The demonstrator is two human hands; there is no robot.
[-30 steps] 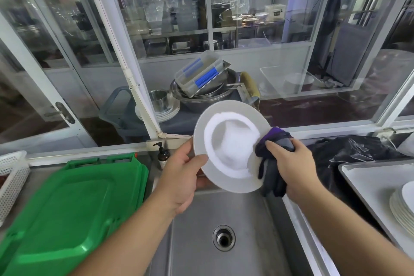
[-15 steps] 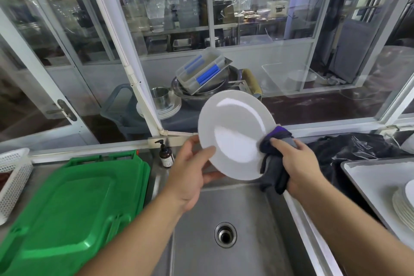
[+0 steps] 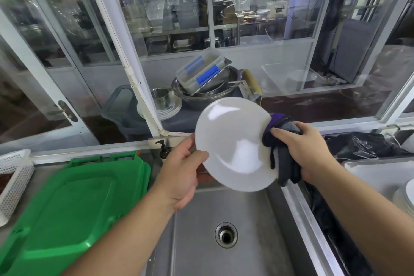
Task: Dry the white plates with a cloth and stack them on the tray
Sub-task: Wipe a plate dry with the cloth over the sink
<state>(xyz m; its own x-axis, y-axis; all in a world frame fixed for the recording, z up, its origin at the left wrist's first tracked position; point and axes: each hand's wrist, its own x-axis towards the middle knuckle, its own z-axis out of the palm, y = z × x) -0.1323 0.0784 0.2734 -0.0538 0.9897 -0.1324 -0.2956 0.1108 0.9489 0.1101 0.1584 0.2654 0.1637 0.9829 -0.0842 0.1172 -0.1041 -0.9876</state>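
I held the white plate (image 3: pixel 233 144) tilted up above the sink (image 3: pixel 235 219), its smooth face toward me and catching the light. My left hand (image 3: pixel 180 171) gripped its left rim, thumb curled over the front edge and the fingers tucked behind it. My right hand (image 3: pixel 305 149) was closed around a dark cloth (image 3: pixel 282 152) with purple and grey in it, pinching the cloth against the plate's right edge while the loose end hung down beside the rim. The drain (image 3: pixel 226 235) sat in the sink floor below the plate. To the far right, at the frame's edge, lay the tray (image 3: pixel 380 169) with a stack of plates (image 3: pixel 405 197) already on it, well apart from the plate in my hands, and a black plastic bag (image 3: pixel 363 145) sat crumpled behind the tray. To my left a green plastic lid (image 3: pixel 67 208) lay on the counter, with a white mesh basket (image 3: pixel 13 177) beyond it, and a small brown pump bottle (image 3: pixel 164 150) stood on the ledge near my left hand. Behind the glass I saw a clear box with blue clips (image 3: pixel 202 73) resting in metal bowls, a metal cup on more plates, and shelves of pots. I could make out no readable writing or brand on anything; a label on a pale box on the far shelf was too small to read.
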